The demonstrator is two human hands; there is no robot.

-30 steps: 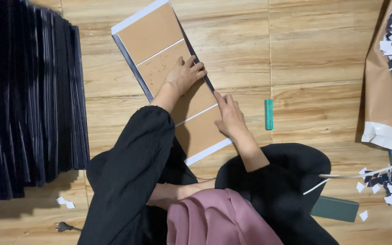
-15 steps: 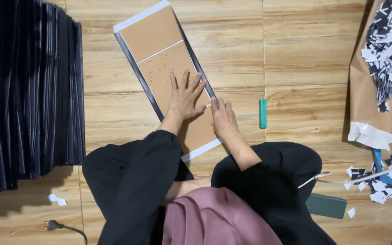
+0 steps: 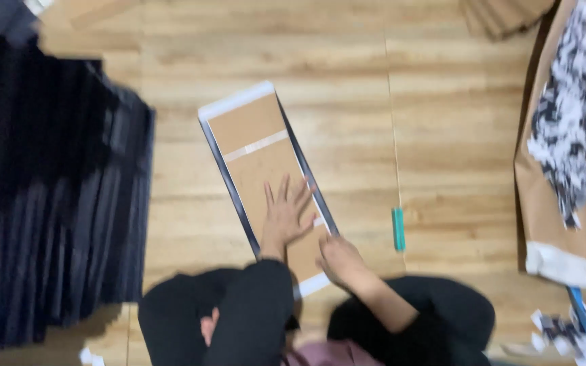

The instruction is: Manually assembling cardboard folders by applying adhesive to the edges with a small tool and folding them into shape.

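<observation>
I am pressing my left hand (image 3: 285, 218), fingers spread flat, on the long brown cardboard panel (image 3: 260, 152) lying on the wooden floor (image 3: 347, 88). My right hand (image 3: 337, 261) is curled loosely at the panel's near right edge, gripping nothing. A green marker (image 3: 398, 229) is lying right of the panel; black folded sheets (image 3: 55, 203) are standing left of it.

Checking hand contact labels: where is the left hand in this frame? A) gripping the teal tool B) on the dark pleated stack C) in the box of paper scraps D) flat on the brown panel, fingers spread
D: the left hand lies palm down, fingers spread, on the brown panel, while the teal tool lies untouched on the wooden floor.
</observation>
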